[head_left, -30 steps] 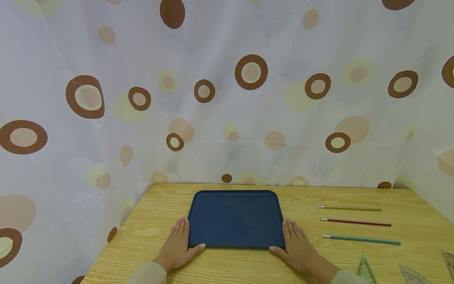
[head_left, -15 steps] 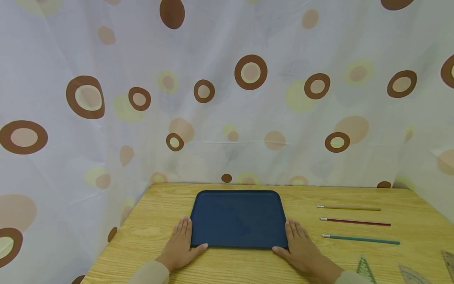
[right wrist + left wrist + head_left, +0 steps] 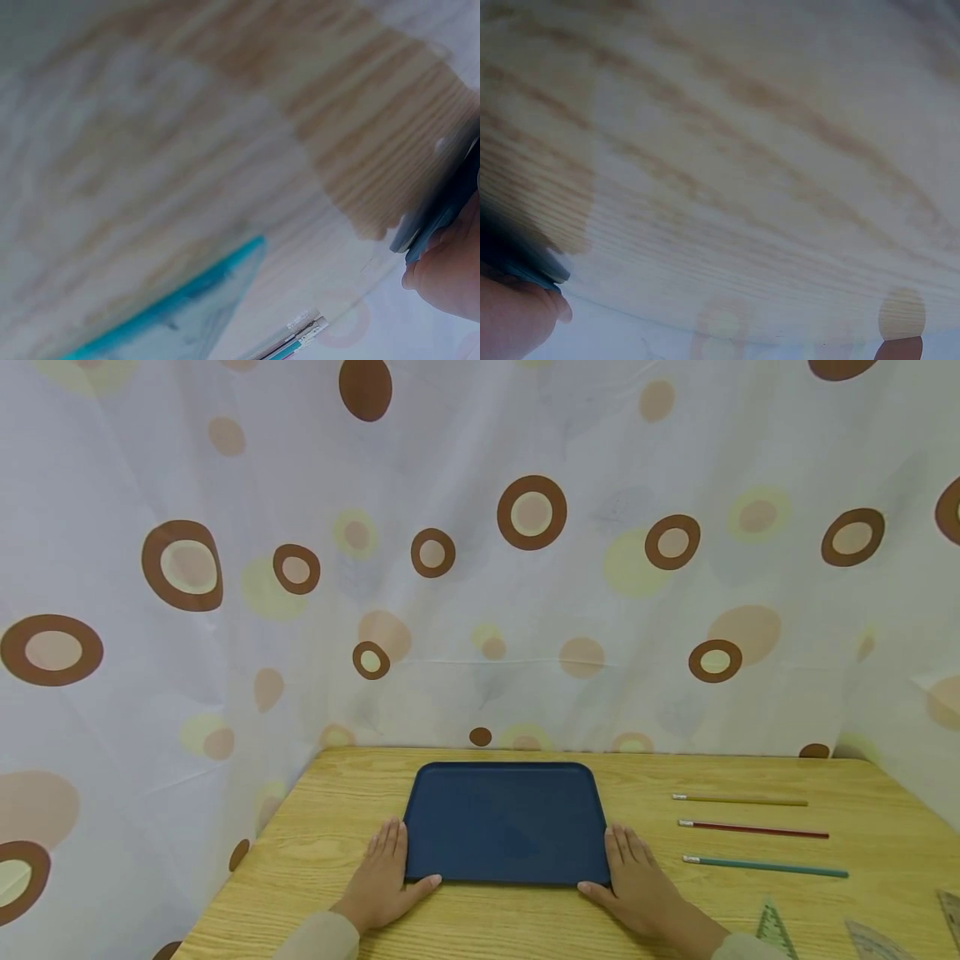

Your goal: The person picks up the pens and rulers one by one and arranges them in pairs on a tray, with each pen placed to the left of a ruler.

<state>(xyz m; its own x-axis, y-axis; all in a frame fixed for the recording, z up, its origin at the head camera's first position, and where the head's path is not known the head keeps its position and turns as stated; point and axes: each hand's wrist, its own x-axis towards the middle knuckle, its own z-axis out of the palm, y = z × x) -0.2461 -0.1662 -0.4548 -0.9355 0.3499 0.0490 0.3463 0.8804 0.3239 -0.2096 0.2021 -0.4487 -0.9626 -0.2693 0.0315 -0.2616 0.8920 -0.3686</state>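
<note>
A dark blue rectangular tray (image 3: pixel 506 822) with a low rim lies flat on the wooden table, bare inside. Along its left side rests my left hand (image 3: pixel 384 881), fingers straight and thumb at the near left corner. My right hand (image 3: pixel 637 881) lies against the right side in the same way, its thumb at the near right corner. In the left wrist view, part of the left hand (image 3: pixel 514 319) shows beside the tray edge (image 3: pixel 517 247). The right wrist view has part of the right hand (image 3: pixel 450 274) against the tray edge (image 3: pixel 442 202).
Right of the tray, a yellow pencil (image 3: pixel 742 800), a red pencil (image 3: pixel 757 830) and a teal pencil (image 3: pixel 772 866) lie in a column. Nearer are a green-edged set square (image 3: pixel 774 931) and a clear protractor (image 3: pixel 873 942). A patterned curtain (image 3: pixel 480 610) hangs behind the table (image 3: pixel 337 793).
Both hands and the tray between them have shifted slightly to the right, mostly in the first half second. The pencils stay where they were.
</note>
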